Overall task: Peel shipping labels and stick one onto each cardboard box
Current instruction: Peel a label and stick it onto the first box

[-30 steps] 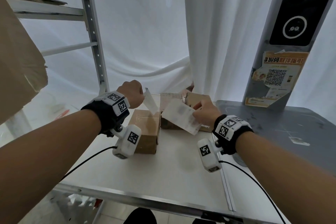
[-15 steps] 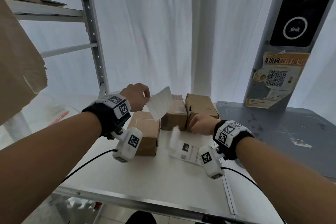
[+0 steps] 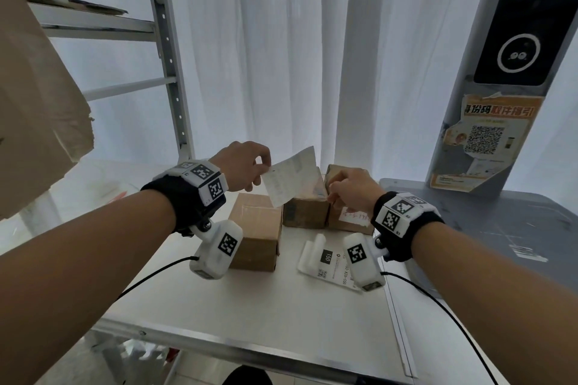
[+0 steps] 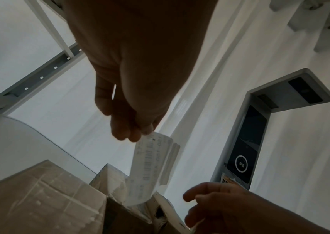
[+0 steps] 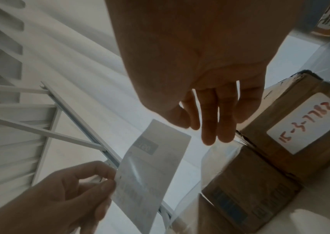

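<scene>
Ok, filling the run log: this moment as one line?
left hand: pinches peeled label | right hand: open, reaching for label over middle box | backing sheet: on table

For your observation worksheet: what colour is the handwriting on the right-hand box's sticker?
Red handwriting on a white sticker; right wrist view.

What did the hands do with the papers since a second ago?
The right hand let go of the backing sheet, which now lies on the table, and moved up toward the peeled label. The left hand still pinches that label. The three boxes stayed put.
</scene>
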